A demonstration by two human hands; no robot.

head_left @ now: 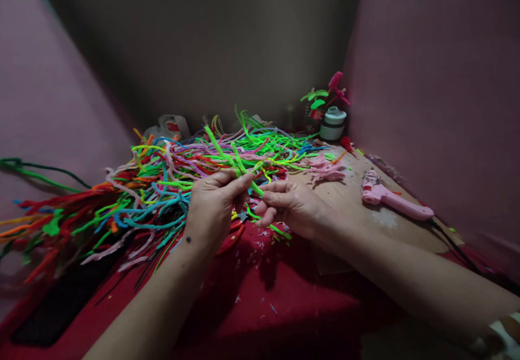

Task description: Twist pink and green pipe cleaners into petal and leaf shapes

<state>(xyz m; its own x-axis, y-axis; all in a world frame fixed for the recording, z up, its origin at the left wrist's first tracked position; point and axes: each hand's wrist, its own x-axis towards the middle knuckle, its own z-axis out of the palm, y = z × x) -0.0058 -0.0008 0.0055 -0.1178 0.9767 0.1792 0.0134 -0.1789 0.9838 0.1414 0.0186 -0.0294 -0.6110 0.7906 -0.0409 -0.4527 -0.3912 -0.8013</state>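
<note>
Bright green pipe cleaners [220, 146] are pinched between the fingers of both hands, above the table's front half. My left hand [217, 200] is closed on them with thumb and forefinger, and two fuzzy ends stick up beyond it. My right hand [290, 205] grips the lower end between thumb and fingers. Behind the hands spreads a large heap of many-coloured pipe cleaners [190, 159]. Just below the hands lie red-handled pliers or cutters [238, 232], partly covered, and a loose green piece [278, 232].
A pink glue gun [390, 197] with a black cable lies on a tan board [345, 186] at right. Pink fuzzy pieces [325, 169] sit near it. A pale lidded jar [333, 124] stands at the back. A black flat object [60, 300] lies front left on red cloth [264, 306].
</note>
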